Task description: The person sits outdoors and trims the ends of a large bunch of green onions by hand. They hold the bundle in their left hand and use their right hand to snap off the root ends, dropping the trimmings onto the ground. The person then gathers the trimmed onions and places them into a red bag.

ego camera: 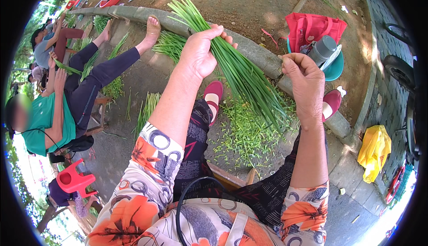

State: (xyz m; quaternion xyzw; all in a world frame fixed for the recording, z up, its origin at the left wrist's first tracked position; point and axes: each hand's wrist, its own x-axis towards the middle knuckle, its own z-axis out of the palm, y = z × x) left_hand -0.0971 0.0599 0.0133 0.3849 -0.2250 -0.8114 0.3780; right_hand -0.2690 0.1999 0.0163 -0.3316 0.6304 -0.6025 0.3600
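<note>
My left hand (204,50) is closed around a bundle of long green garlic chives (245,70); the pale stem ends point up and away, and the leaf tips hang down to the right. To the right of the bundle is my right hand (302,79), its thumb and forefinger pinched together near the kerb. Whether something thin is between those fingertips cannot be told. Cut green bits (249,135) lie scattered on the ground between my shoes. One more pile of chives (170,45) lies behind my left hand against the kerb, and another (147,109) beside my left forearm.
A stone kerb (250,50) crosses ahead. Beyond it a teal basin (334,67) holds a red bag (314,28) and a grey flask (322,50). A yellow plastic bag (374,152) lies at right. A seated person in green (50,122) handles chives at left, near a red plastic stool (75,179).
</note>
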